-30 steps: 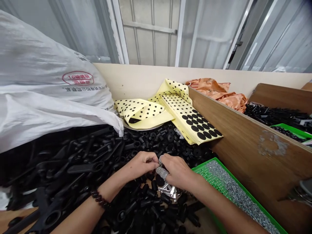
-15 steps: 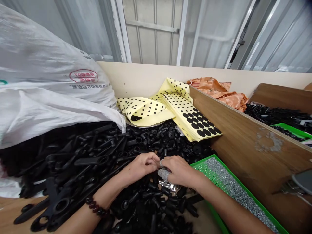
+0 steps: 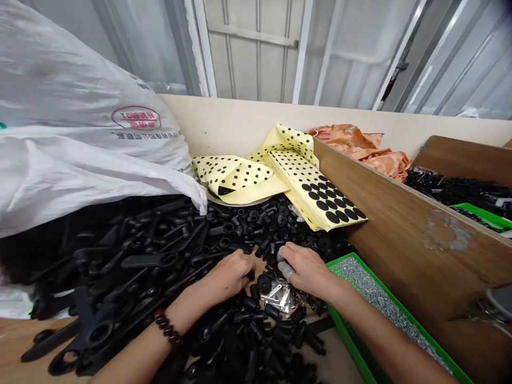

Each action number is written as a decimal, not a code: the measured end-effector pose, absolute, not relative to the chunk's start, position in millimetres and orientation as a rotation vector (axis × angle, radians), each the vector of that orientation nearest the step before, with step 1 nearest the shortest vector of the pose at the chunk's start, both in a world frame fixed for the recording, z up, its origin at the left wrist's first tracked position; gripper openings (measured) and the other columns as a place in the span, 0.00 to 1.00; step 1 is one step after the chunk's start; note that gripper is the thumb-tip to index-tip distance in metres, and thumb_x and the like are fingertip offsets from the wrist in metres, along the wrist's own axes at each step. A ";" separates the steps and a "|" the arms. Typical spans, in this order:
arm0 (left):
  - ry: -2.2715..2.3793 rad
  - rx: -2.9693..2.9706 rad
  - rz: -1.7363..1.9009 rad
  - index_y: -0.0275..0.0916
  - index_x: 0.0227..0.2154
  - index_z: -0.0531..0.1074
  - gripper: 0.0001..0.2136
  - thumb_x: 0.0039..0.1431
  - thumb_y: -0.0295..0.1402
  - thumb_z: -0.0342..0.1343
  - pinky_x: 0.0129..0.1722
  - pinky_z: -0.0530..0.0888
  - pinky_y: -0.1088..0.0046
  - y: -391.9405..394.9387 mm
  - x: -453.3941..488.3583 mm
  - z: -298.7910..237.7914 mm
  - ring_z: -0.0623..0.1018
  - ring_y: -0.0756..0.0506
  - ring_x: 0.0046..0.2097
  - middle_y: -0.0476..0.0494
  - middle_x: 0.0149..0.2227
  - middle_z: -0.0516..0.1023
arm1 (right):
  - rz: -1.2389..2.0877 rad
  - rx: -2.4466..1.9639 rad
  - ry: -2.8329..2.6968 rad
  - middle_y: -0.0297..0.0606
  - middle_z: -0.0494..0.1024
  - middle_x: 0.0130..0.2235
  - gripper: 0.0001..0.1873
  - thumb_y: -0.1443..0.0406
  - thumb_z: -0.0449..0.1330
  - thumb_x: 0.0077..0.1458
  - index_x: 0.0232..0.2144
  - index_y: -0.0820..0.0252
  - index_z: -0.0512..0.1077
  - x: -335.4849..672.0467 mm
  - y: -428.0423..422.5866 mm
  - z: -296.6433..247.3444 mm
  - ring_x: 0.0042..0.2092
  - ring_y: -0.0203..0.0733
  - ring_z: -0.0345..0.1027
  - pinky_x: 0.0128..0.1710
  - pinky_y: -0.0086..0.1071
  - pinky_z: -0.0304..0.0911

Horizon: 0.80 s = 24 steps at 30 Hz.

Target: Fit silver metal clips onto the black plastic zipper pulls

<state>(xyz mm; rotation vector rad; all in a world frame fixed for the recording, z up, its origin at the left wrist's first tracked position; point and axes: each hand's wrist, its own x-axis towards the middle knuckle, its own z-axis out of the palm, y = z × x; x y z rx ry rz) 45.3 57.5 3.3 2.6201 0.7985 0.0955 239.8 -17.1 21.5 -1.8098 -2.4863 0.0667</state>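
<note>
My hands have drawn apart. My right hand [image 3: 306, 269] closes on a small grey mesh piece [image 3: 285, 265]; my left hand [image 3: 230, 274] lies curled on black plastic parts [image 3: 272, 312], and I cannot tell whether it grips one. Beyond it, the white woven sack [image 3: 80, 80] bears a red stamp [image 3: 136, 118], unreadable.

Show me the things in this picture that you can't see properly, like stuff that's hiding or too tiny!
All in the head view:
- The left hand: its curled fingers hide whatever they may hold.
- The grey thing at the right hand: too small and blurred to name.
- The red stamp on the white sack: too small to read.
- The grey object: cut off by the right edge.
</note>
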 end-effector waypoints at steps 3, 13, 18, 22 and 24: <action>0.870 2.545 0.181 0.38 0.29 0.71 0.10 0.44 0.21 0.49 0.36 0.66 0.72 59.3 41.0 11.0 0.72 0.44 0.36 0.46 0.31 0.74 | 0.013 -1.725 -2.587 0.41 0.67 0.38 0.11 0.73 0.53 0.44 0.34 0.62 0.66 233.2 -16.1 21.6 0.40 0.45 0.58 0.31 0.32 0.52; 1.041 2.176 0.393 0.36 0.31 0.72 0.09 0.45 0.28 0.50 0.24 0.65 0.78 40.4 18.4 22.8 0.69 0.50 0.25 0.51 0.25 0.71 | -0.016 -1.510 -2.754 0.47 0.68 0.39 0.07 0.70 0.56 0.47 0.32 0.66 0.70 203.6 3.5 4.9 0.45 0.50 0.54 0.43 0.44 0.51; 1.043 1.924 0.524 0.35 0.36 0.72 0.13 0.46 0.32 0.51 0.30 0.70 0.75 33.0 5.1 18.1 0.73 0.47 0.32 0.46 0.31 0.76 | 0.105 -1.558 -2.628 0.48 0.69 0.37 0.08 0.71 0.57 0.43 0.30 0.67 0.69 204.5 10.6 3.8 0.43 0.50 0.56 0.43 0.44 0.51; 1.016 1.697 0.600 0.35 0.38 0.73 0.16 0.45 0.33 0.55 0.35 0.71 0.72 25.6 3.6 15.9 0.75 0.45 0.35 0.44 0.34 0.78 | 0.300 -1.603 -2.379 0.38 0.69 0.30 0.05 0.71 0.52 0.48 0.31 0.63 0.65 213.3 11.9 13.1 0.33 0.40 0.60 0.33 0.32 0.56; 0.996 1.654 0.627 0.35 0.39 0.73 0.16 0.45 0.33 0.55 0.37 0.71 0.71 20.5 6.3 15.9 0.75 0.44 0.36 0.44 0.36 0.78 | 0.406 -1.577 -2.289 0.33 0.68 0.27 0.03 0.69 0.49 0.53 0.31 0.61 0.62 213.6 6.8 19.6 0.29 0.35 0.60 0.28 0.27 0.56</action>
